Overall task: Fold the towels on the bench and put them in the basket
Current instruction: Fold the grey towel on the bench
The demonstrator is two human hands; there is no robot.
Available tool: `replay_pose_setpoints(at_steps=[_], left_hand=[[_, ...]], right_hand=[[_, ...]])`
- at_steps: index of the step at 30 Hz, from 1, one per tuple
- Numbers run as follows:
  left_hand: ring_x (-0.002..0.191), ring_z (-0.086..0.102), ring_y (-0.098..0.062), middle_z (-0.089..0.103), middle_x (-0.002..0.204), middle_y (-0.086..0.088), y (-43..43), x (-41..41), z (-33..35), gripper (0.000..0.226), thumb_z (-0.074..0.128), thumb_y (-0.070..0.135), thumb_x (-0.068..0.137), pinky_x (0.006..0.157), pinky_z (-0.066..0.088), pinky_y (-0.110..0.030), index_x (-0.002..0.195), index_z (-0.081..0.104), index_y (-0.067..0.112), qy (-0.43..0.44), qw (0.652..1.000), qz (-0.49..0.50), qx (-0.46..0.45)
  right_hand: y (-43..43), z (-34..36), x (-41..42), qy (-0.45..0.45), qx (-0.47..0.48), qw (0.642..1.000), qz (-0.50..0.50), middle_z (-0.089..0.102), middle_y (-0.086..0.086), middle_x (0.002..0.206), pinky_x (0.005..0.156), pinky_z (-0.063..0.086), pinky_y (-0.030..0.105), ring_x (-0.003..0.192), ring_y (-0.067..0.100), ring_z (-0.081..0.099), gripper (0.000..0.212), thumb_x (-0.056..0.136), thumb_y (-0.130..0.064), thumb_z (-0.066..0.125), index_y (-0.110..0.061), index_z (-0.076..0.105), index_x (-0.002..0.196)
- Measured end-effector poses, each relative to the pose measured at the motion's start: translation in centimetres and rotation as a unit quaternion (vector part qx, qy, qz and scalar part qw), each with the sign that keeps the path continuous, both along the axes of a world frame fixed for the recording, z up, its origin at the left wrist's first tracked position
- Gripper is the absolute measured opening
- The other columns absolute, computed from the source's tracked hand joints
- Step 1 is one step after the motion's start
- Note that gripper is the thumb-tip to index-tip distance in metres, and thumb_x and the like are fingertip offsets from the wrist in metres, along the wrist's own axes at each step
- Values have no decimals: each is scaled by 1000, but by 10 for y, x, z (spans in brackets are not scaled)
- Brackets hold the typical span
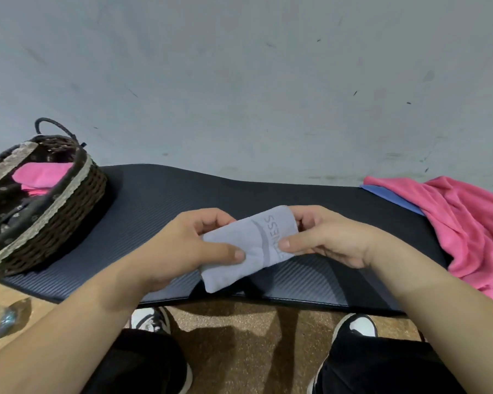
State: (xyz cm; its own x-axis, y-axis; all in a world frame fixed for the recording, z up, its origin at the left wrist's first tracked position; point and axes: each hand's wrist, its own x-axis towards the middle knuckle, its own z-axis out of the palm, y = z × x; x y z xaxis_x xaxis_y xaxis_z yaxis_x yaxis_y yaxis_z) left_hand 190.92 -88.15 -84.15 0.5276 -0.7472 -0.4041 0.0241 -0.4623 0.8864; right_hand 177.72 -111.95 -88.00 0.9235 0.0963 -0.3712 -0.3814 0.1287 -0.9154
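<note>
Over the black bench (160,191), the left hand (182,245) and right hand (325,237) each pinch an end of the folded grey towel (239,251), seemingly just clear of the surface. Folding looks done; next, carry it left into the basket (69,200), onto the pink towel (40,172) inside.

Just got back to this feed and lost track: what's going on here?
A person holds a small folded grey towel over the bench, the left hand pinching its left end and the right hand gripping its right end. It is not yet in the basket, which sits at the bench's left end with a folded pink towel inside. An unfolded pink towel and a blue towel beneath it lie at the right end.
</note>
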Motion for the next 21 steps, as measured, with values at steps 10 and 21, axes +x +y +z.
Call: replay_pose_setpoints(at_steps=[10, 21], left_hand=[[104, 71, -17, 74, 112, 0, 31, 17, 19, 60, 95, 16, 66, 91, 58, -33, 119, 66, 22, -21, 996, -36, 78], [108, 74, -27, 74, 119, -11, 126, 45, 47, 49, 81, 3, 81, 92, 61, -45, 126, 63, 10, 73, 956, 260, -116]], right_hand=[[36, 14, 16, 18, 70, 988, -136, 74, 19, 118, 86, 59, 40, 106, 34, 70, 45, 82, -10, 74, 2, 67, 126], [142, 51, 60, 49, -54, 986, -152, 80, 1, 106, 89, 61, 40, 101, 22, 73, 22, 97, -34, 70, -20, 73, 114]])
